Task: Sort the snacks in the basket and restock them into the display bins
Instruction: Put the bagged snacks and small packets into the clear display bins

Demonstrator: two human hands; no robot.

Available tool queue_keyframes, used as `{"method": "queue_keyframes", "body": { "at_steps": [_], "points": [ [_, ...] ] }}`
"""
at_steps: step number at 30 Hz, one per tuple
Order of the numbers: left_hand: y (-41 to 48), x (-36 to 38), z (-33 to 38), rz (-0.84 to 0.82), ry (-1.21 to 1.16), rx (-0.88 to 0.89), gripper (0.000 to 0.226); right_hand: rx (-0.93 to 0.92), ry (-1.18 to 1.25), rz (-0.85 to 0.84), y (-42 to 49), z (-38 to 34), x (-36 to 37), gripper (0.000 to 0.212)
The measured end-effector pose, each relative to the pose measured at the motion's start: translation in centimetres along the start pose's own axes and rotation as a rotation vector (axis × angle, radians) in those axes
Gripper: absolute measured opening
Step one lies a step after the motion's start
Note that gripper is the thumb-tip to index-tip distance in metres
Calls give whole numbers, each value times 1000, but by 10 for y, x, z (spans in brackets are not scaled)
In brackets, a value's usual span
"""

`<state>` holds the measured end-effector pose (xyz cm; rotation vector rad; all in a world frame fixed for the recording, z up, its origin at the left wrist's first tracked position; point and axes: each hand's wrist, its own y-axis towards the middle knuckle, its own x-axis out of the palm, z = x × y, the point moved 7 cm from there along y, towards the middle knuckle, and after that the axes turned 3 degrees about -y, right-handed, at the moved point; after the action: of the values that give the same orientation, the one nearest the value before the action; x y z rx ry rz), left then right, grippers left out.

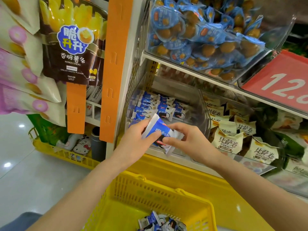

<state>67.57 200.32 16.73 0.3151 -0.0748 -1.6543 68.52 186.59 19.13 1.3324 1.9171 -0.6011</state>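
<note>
Left hand (135, 141) grip curled round upper end of blue-white snack packet (155, 129), right hand (190, 139) grip pinching lower end; we hold it just before display bin (200, 112) front lip. Matching rows (155, 105) stand inside bin; spare packets (160, 222) wait in yellow basket (160, 191) below bin. Our judgement: square packet, label forward, slot upright into row.

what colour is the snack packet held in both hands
Blue and white. The small crinkle-edged plastic snack packet shows best in the head view.
</note>
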Motion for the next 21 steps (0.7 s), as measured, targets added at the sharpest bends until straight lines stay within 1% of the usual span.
{"method": "queue_keyframes", "body": {
  "at_steps": [2,4,6,7,9,11,13,16,17,21],
  "points": [
    [4,0,2,11,115,52,28,9,17,43,6,3,-8,24],
    [12,-3,1,24,235,115,32,28,11,135,17,9,-23,18],
    [20,-7,-3,45,392,164,33,74,-105,251,34,22,-42,20],
    [23,-8,-7,39,487,176,33,116,-182,283,45,32,-49,26],
    [31,-4,-18,-14,671,186,32,201,-305,268,67,52,-55,37],
    [38,2,-27,-87,792,201,31,202,-404,212,91,69,-51,39],
    [44,5,-33,-131,831,205,31,214,-511,148,113,85,-42,36],
    [49,7,-38,-123,858,225,31,246,-658,86,142,104,-27,35],
    [49,7,-38,-106,873,250,31,250,-653,86,150,109,-23,36],
    [48,7,-37,-63,871,309,32,241,-488,82,171,120,-11,36]
  ]
}}
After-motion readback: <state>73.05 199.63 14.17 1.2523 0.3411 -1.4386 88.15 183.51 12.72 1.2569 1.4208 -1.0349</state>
